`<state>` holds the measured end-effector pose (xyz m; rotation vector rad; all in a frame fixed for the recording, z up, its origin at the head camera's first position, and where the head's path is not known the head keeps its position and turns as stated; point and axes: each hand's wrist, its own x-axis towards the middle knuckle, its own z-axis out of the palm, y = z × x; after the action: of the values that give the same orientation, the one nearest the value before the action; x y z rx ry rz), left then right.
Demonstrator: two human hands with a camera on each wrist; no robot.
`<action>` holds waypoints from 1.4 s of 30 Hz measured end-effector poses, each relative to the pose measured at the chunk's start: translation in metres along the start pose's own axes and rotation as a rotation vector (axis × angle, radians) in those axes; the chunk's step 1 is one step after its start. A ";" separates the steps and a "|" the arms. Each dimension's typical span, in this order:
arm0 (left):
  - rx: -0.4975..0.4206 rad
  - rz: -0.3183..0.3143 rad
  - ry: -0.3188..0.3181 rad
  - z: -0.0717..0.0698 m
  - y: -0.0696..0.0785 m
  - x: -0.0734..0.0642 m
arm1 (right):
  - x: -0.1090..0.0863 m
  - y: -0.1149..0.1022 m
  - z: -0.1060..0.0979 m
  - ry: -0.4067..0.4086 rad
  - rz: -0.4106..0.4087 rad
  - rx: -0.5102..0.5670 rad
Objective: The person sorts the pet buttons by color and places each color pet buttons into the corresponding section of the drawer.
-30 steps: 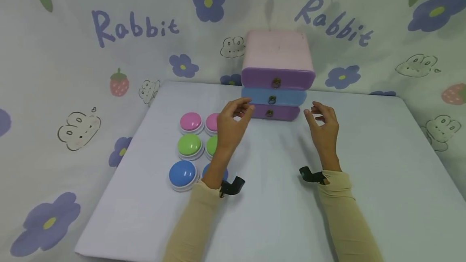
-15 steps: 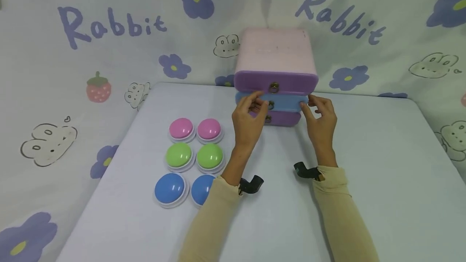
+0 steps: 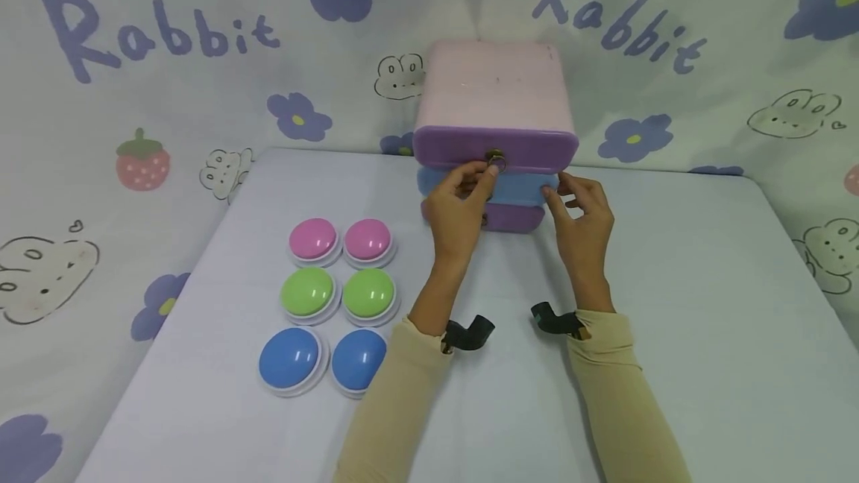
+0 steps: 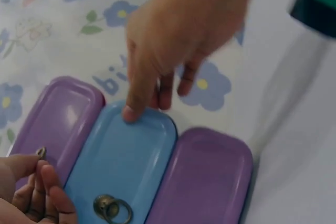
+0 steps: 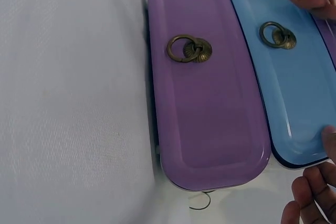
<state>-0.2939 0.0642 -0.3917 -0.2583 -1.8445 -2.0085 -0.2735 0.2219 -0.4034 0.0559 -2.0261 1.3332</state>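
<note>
The left hand (image 3: 456,218) pinches the brass ring (image 3: 497,163) of the top purple drawer (image 3: 450,147) between thumb and fingers; the right hand (image 3: 585,226) holds the right end of the blue drawer (image 3: 518,187), thumb on its face and fingers bent round the edge, the grip clear of that drawer's own ring (image 5: 271,34); the bottom purple drawer (image 3: 513,218) sits directly beneath, its ring pull (image 5: 190,49) hanging free. All three fronts belong to a pink cabinet (image 3: 496,88) at the back of the white counter (image 3: 705,319), against a cloth (image 3: 362,58) printed with flowers, rabbits and "Rabbit" lettering; to its left, domed buttons stand in pairs, pink (image 3: 312,238) farthest, green (image 3: 306,291) between, blue (image 3: 288,358) nearest, a tan sleeve (image 3: 399,408) partly covering one blue button.
</note>
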 end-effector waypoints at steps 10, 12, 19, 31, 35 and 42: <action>-0.122 -0.094 -0.030 -0.006 0.010 0.000 | 0.003 0.023 0.002 0.048 -0.030 -0.011; -0.110 -0.083 -0.028 -0.007 0.010 -0.001 | 0.004 0.032 0.002 0.048 -0.034 -0.016; -0.079 -0.071 -0.031 -0.009 0.014 -0.008 | 0.003 0.037 -0.001 0.037 -0.042 -0.026; -0.114 -0.097 -0.030 -0.013 0.020 -0.015 | 0.005 0.038 0.000 0.047 -0.057 -0.035; -0.087 -0.098 -0.031 -0.017 0.021 -0.019 | 0.003 0.039 0.000 0.036 -0.045 -0.046; -0.076 -0.094 -0.030 -0.021 0.021 -0.026 | 0.001 0.039 0.001 0.032 -0.047 -0.036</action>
<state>-0.2588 0.0470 -0.3848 -0.2284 -1.8321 -2.1523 -0.2902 0.2397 -0.4335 0.0654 -2.0089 1.2607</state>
